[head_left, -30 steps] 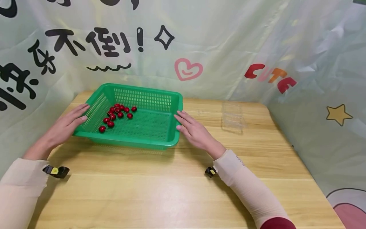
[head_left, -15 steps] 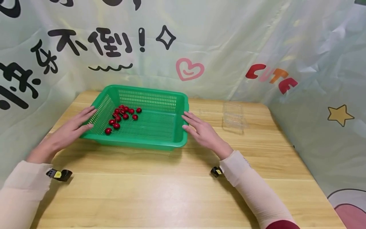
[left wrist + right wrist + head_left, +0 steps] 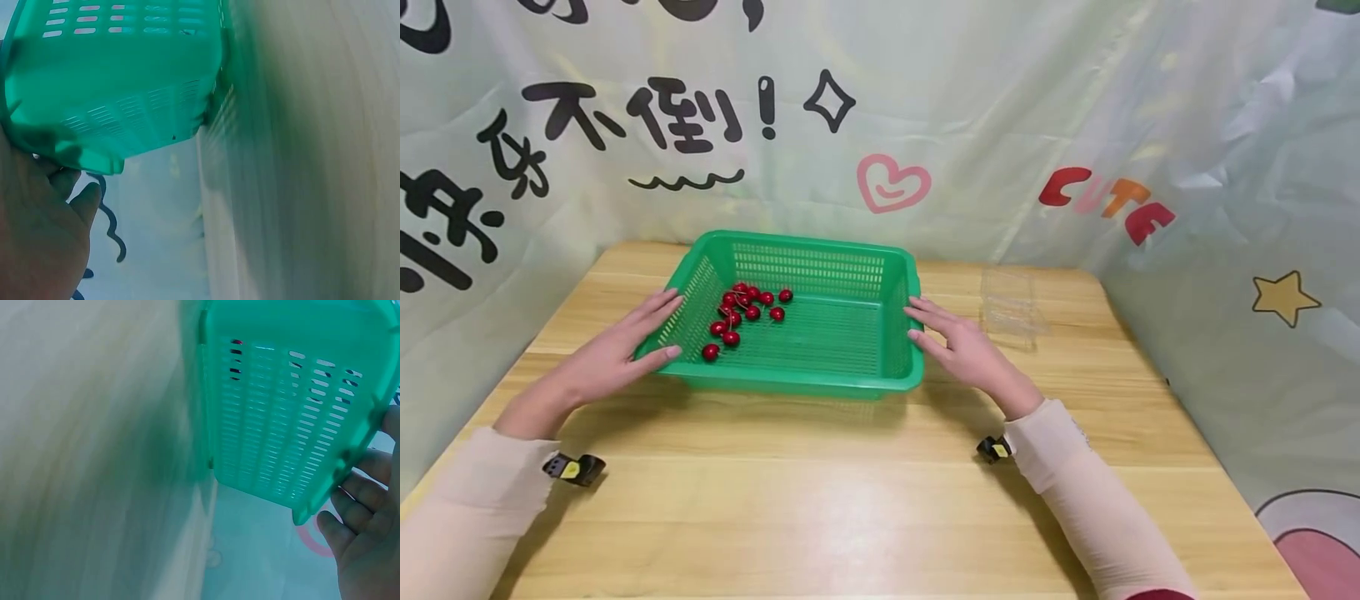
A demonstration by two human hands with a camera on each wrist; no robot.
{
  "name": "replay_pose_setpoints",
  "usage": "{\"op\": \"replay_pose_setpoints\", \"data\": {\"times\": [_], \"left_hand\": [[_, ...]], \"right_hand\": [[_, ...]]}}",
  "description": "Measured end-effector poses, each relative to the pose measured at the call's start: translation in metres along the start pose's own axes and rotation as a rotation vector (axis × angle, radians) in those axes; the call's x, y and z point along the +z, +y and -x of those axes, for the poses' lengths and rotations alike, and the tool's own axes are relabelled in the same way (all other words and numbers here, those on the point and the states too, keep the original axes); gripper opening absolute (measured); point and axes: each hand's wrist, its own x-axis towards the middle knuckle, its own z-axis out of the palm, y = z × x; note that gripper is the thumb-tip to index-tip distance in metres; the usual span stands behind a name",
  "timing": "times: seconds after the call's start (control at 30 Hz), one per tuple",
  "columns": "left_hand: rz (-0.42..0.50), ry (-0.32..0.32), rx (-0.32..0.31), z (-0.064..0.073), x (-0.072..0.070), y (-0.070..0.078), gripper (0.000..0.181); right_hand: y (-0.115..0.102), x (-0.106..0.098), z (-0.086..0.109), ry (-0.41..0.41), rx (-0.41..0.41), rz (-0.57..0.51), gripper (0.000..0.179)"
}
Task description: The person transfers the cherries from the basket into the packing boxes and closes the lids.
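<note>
A green slotted plastic basket (image 3: 790, 385) is near the back of the wooden table in the head view. Several dark red cherries (image 3: 752, 313), some with stems, lie in its left half. My left hand (image 3: 606, 358) rests on the basket's left rim, fingers fairly straight and the thumb spread toward the front corner. On the opposite rim, my right hand (image 3: 972, 354) touches with its fingertips and thumb. Both wrist views look at the basket's outer end walls, where my left fingers (image 3: 64, 181) and right fingers (image 3: 359, 500) meet the rim.
A clear plastic box (image 3: 1009, 308) stands right of the basket, beyond my right hand. The table (image 3: 850, 500) meets a printed pale curtain (image 3: 970, 125) at the back and sides. Each wrist carries a small black camera (image 3: 574, 469).
The green basket with its cherries has moved right and slightly nearer, both hands travelling along with it at its ends. The clear box has stayed in place.
</note>
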Motion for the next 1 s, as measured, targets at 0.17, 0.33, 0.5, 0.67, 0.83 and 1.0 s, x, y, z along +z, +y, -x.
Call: {"op": "replay_pose_setpoints", "data": {"times": [0.17,0.33,0.5,0.67,0.83,1.0], "left_hand": [[-0.004,-0.011,-0.001,-0.001,0.008,0.009,0.075],[-0.011,-0.019,0.0,-0.004,0.014,0.017,0.075],[-0.018,-0.02,0.014,-0.007,0.02,0.026,0.075],[-0.027,-0.016,0.022,-0.008,0.027,0.037,0.074],[-0.052,-0.02,0.017,-0.01,0.031,0.047,0.075],[-0.064,-0.026,-0.018,-0.012,0.033,0.055,0.077]], "right_hand": [[0.006,-0.006,0.007,-0.02,0.017,-0.009,0.053],[0.013,-0.012,0.013,-0.006,0.013,-0.012,0.05],[0.017,-0.017,0.02,0.007,0.026,-0.026,0.048],[0.021,-0.021,0.024,0.034,0.045,-0.038,0.045],[0.025,-0.025,0.028,0.072,0.053,-0.056,0.042],[0.027,-0.031,0.034,0.085,0.075,-0.057,0.04]]}}
